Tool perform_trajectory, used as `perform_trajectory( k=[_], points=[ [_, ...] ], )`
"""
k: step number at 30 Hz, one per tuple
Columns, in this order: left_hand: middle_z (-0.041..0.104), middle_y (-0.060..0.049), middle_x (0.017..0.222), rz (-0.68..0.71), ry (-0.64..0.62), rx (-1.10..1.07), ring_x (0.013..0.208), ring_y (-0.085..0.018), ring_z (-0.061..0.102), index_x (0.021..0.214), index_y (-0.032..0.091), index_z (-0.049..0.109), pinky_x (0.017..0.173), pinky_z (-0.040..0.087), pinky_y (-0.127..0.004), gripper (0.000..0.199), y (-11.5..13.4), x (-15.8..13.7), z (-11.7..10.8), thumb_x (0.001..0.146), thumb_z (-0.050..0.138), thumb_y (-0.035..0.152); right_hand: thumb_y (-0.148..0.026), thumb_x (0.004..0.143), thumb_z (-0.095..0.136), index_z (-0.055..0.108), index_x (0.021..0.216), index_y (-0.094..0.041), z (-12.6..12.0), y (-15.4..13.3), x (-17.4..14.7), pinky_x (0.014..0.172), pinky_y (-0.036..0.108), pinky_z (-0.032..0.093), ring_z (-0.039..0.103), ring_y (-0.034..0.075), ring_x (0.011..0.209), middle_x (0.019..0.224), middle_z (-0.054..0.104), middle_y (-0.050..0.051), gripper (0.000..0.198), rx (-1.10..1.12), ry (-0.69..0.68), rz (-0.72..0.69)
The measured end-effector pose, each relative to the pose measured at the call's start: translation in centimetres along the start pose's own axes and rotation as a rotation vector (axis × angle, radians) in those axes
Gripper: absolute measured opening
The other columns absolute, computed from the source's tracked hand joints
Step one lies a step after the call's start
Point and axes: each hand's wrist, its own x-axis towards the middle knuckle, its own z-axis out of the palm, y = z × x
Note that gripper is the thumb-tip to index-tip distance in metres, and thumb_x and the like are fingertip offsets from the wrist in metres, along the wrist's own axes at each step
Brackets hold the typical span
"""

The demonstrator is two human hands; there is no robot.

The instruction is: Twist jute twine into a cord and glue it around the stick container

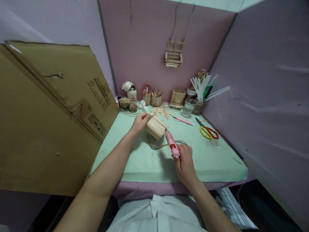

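Near the middle of the frame we see the left hand wrapped around the top left side of a little box made of flat wooden sticks. The fingers are curled onto it and hold it tight. The stick box sits on the pale green table, a bit tilted.

Just below and to the right, the right hand is closed around the back end of a pink glue gun. The gun's tip points up and left and comes right up to the lower right side of the stick box. We cannot tell if the tip touches it.

A piece of brown twine lies in a loop on the table under the box and the gun.

To the right of the hands lie scissors with one yellow and one red handle. Behind the box lie loose wooden sticks and a pink pen-shaped tool. Along the back wall stand balls of twine, small woven baskets, a clear glass and a cup of white sticks. A small stick basket hangs on the pink wall at the top middle. A big sheet of cardboard fills the left of the frame.
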Motion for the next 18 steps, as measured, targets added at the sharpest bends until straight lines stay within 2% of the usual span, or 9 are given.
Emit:
perform_trajectory(
  k=[18],
  points=[
    [0.053,0.001,0.07,-0.007,0.002,0.028,0.069,-0.013,0.045,0.075,0.016,0.06,0.064,0.036,-0.024,0.035,0.05,0.02,0.0,0.08,0.049,0.049,-0.025,0.096,0.033,0.049,0.108,-0.02,0.05,-0.02,0.08,0.078,0.039,0.033,0.043,0.022,0.084,0.09,0.051,0.006,0.021,-0.012,-0.004,0.013]
  ],
)
